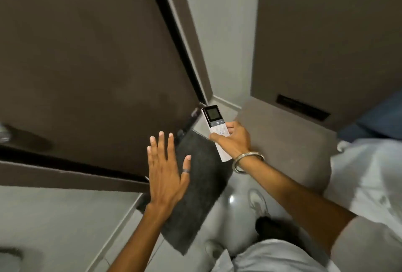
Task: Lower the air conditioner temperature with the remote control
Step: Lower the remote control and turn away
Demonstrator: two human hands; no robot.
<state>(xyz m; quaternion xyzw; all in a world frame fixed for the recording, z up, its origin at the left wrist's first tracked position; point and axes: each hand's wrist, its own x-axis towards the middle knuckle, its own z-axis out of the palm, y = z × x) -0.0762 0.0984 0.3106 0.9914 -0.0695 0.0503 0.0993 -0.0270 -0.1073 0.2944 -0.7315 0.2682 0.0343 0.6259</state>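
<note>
The remote control (pixel 215 131) is gripped by the right hand (pixel 233 141) above the dark mat (pixel 195 184); the left hand (pixel 165 171) is held beside it, fingers (pixel 162 145) spread open.

A smooth white plastic remote (pixel 216 131), a polished metal bangle (pixel 248 161), a rough dark mat (pixel 195 189) on glossy floor tiles (pixel 65 217).
</note>
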